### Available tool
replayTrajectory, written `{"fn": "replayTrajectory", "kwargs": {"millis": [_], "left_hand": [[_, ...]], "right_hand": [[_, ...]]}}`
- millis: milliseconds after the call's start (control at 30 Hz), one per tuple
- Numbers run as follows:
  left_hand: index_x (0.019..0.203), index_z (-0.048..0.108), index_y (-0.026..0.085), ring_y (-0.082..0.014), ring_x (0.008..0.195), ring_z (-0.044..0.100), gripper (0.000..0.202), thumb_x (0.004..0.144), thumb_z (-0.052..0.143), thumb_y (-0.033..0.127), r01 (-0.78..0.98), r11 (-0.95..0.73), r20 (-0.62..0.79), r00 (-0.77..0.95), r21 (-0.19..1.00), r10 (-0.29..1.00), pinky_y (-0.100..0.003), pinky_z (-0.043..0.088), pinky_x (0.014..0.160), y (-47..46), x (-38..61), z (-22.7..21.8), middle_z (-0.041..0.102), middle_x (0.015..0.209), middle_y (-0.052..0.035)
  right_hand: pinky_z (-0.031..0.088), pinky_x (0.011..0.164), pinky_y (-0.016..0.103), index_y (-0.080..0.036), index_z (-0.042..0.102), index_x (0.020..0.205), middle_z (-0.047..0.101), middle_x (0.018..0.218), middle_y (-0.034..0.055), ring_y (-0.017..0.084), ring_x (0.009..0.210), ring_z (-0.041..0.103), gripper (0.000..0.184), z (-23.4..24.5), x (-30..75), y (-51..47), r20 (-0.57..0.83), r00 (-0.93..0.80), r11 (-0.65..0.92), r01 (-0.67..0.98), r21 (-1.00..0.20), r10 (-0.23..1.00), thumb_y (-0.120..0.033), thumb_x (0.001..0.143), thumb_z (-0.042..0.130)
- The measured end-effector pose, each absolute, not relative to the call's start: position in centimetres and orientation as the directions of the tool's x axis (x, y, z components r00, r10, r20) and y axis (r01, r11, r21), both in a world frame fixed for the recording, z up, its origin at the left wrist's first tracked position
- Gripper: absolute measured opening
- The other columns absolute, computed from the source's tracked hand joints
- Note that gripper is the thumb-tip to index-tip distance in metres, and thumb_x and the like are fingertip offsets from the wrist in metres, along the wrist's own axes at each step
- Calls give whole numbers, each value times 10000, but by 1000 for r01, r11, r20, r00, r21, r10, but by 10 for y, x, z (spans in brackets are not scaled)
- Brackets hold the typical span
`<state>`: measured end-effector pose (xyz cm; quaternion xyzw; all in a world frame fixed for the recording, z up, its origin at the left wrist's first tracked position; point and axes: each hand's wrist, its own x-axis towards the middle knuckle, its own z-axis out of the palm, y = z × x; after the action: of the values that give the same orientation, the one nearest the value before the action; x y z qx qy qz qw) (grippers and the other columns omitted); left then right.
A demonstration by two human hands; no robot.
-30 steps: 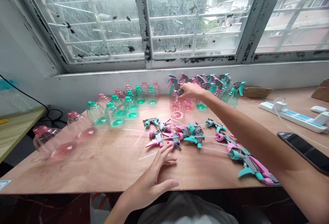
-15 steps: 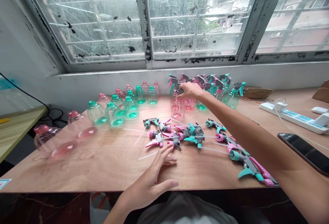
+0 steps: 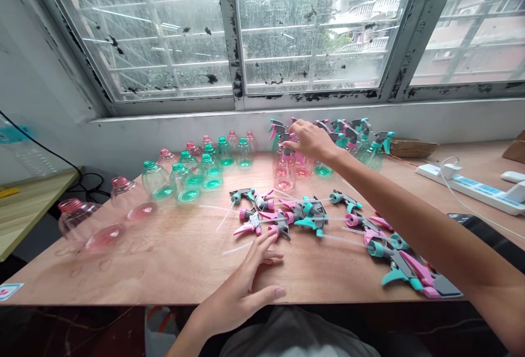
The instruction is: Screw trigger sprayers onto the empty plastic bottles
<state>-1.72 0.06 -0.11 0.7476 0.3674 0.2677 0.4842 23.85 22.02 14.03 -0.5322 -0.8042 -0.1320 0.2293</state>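
Observation:
My left hand [image 3: 246, 286] rests at the table's front, fingers stretched and open. Its fingertips reach the pink collar of a grey and pink trigger spray head [image 3: 282, 227] in the loose pile. My right hand [image 3: 311, 139] is at the back, over the top of a pink spray bottle [image 3: 284, 174], thumb and fingers apart. The thumb overlaps this bottle's neck; whether it touches cannot be seen. Behind and beside it stand several bottles with spray heads fitted, among them a green spray bottle [image 3: 372, 156]. My hand and forearm partly hide them.
Open-necked green bottles [image 3: 185, 185] and pink bottles [image 3: 131, 201] stand at the left. More loose spray heads [image 3: 396, 264] with thin tubes lie at the right. A power strip [image 3: 463, 185], a dark phone [image 3: 492, 236] and a piece of cardboard [image 3: 412, 147] are on the right side.
My right hand has lifted slightly and shifted right at the pink bottle's spray head, its fingers looser. My left hand has stayed put.

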Motion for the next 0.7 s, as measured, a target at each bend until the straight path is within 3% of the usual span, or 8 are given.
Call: {"fn": "replayTrajectory", "kwargs": {"millis": [100,233,333,433,500,567,633,700], "left_hand": [[1607,274,407,-245,1368,573,735,996,641,229,275,-291,86,576,916,813,-418,441,1189,-2,-16,1,337,1681,-67],[1507,499,364,-246,1345,603,539,1002,639,238,278,-344,114,606,897,787,-376,475,1157,-7,-18,5,613,1491,-50],[1329,675,304,-232,1236,692,336,1002,641,233,246,-397,165,631,884,758,-329,524,1100,-10,-30,13,758,1291,-45],[1208,729,255,-231,1113,754,225,1031,590,253,201,-516,313,598,832,738,-331,594,1007,-6,-52,35,816,1144,-55],[1196,724,259,-218,1085,762,219,1037,572,266,326,-634,438,504,702,744,-336,614,978,5,-71,58,820,1127,-27],[1188,715,251,-235,1156,729,223,1016,597,328,582,-674,571,391,455,723,-412,575,1060,25,-89,82,784,1225,5],[1294,647,260,-233,1329,624,311,1050,508,394,855,-471,614,255,218,747,-431,489,1165,52,-105,101,679,1404,47],[1412,551,200,-276,1476,473,396,1062,477,368,920,-362,634,192,149,749,-453,364,1253,81,-118,114,538,1562,-4]], "right_hand": [[471,1044,444,-148,680,1178,617,1415,168,321,1271,581,263,137,244,182,600,-393,497,868,-9,697,-292,1084,482],[518,959,433,-180,678,968,692,1266,162,291,1125,666,309,118,268,107,753,-506,795,606,-38,422,-226,1105,405],[529,861,410,-220,645,840,757,1027,92,266,952,708,253,94,298,54,749,-495,811,577,-95,440,-214,1065,528],[552,742,336,-238,661,894,735,1076,73,228,893,733,194,61,327,22,729,-397,747,624,-232,557,-196,1049,551],[579,810,381,-256,660,976,698,1219,101,274,1019,738,180,37,341,12,735,-277,660,689,-298,620,-222,1059,504],[561,974,491,-297,641,1116,659,1313,116,349,1247,657,166,14,347,5,715,-217,596,730,-333,665,-275,1049,492],[521,1072,555,-349,609,1213,624,1409,104,371,1358,579,218,-7,344,-1,656,-189,536,754,-379,730,-301,1031,499],[533,1082,560,-378,586,1273,605,1465,81,375,1391,551,268,-24,334,-8,605,-212,524,750,-402,767,-324,1018,523]]}}
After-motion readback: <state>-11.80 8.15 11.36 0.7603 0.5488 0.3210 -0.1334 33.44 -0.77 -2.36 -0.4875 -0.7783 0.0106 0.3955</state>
